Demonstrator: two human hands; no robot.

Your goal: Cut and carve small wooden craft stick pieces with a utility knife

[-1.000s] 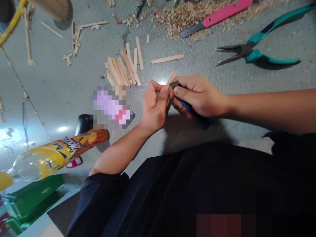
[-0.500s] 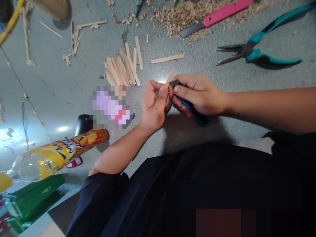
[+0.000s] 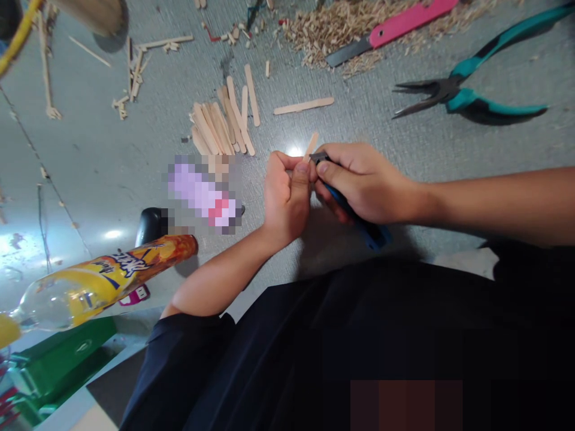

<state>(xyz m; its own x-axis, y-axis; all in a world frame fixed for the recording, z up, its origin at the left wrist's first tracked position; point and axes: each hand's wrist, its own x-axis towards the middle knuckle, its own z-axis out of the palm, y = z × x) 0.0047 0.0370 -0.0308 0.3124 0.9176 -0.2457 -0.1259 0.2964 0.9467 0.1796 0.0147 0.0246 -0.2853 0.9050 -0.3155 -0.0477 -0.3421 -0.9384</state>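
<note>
My left hand (image 3: 287,194) pinches a wooden craft stick (image 3: 311,144) between thumb and fingers, its rounded end sticking up past the fingertips. Wrapped around a blue utility knife (image 3: 376,236) is my right hand (image 3: 371,182), thumb pressed along the handle near its dark metal head. That head touches or nearly touches the stick; the blade itself is too hidden to make out. Both hands meet over the grey tabletop (image 3: 354,114). Left of them lies a bunch of craft sticks (image 3: 213,127), and a single loose stick (image 3: 304,106) rests just beyond.
Pliers with teal handles (image 3: 453,90) lie spread at the right. A pink-handled knife (image 3: 413,23) rests on wood shavings (image 3: 323,30) at the back. Nearer on the left are a bottle (image 3: 99,278), a blurred-out purple object (image 3: 202,191) and broken stick pieces (image 3: 137,72).
Both hands have shifted slightly nearer to my body. The right hand has tilted so that more of the blue knife handle shows, and the stick stands a little more upright.
</note>
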